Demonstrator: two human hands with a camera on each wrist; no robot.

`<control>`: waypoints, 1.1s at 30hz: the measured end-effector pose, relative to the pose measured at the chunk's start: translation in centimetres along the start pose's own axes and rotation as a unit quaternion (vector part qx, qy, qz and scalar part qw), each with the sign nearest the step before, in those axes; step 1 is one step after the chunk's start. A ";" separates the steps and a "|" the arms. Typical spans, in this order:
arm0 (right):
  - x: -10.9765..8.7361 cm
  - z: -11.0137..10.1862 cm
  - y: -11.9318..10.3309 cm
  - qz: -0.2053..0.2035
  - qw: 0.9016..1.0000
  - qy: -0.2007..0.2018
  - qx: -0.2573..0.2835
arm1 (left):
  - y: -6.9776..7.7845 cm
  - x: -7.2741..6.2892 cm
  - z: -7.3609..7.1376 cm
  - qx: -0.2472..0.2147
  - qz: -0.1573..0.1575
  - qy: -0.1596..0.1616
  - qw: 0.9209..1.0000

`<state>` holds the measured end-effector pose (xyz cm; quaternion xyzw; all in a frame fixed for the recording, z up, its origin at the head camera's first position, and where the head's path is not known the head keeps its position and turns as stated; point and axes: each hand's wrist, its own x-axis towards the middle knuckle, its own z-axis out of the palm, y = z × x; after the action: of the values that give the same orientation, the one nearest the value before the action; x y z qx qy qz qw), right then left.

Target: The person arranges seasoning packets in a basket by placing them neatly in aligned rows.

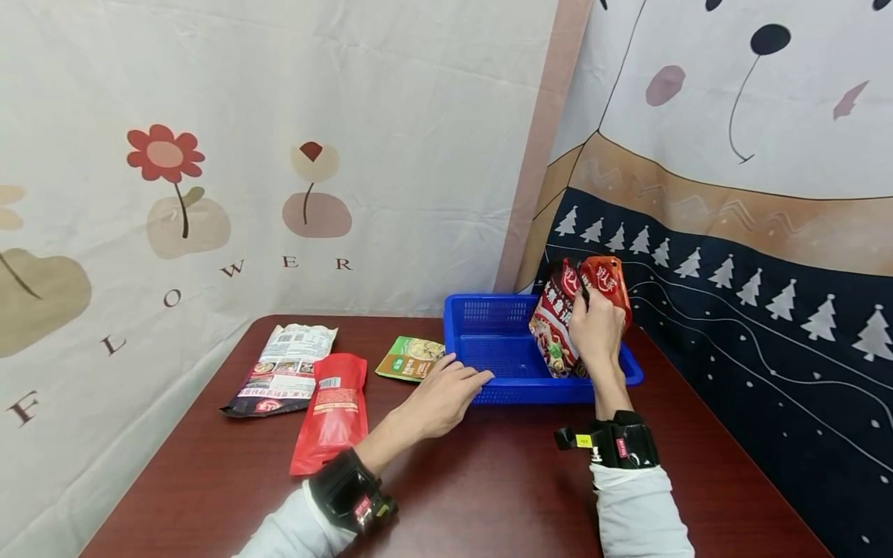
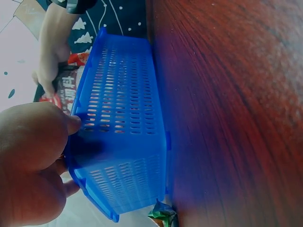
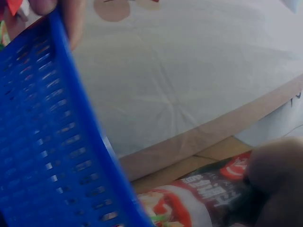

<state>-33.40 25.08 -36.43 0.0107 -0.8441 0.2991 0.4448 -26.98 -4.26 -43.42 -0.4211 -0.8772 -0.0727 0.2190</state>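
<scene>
Dark packet [image 1: 553, 314] partly hidden behind right fingers [image 1: 597, 308].

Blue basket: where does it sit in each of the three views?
Head: blue basket, right of centre, below mid-height.
Left wrist: blue basket, left of centre, nearly full height.
Right wrist: blue basket, left side, cut off by the frame.
Shared landmark: left hand on its rim.

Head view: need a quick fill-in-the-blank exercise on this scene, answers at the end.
1. The basket is coloured ____.
2. The dark packet is held in the person's ____ hand.
3. The red pouch lies to the ____ of the green packet.
4. Counting the red pouch, ____ packets show on the table outside the basket.

Missing words: blue; right; left; three.
</scene>
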 end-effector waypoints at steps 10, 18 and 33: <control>-0.8 1.4 0.7 0.019 0.997 -0.046 -0.054 | 0.0 0.1 0.0 -0.005 0.000 -0.002 1.000; -1.0 1.7 1.4 0.048 0.995 -0.059 -0.064 | 0.2 0.2 -0.2 0.001 0.001 0.001 1.000; -1.0 1.8 2.0 0.065 0.992 -0.081 -0.076 | 0.2 0.1 0.0 0.000 -0.006 -0.005 1.000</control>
<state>-34.71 25.53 -38.96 -0.0542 -0.8967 0.2605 0.3539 -26.85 -4.07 -43.41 -0.4166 -0.8806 -0.0721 0.2138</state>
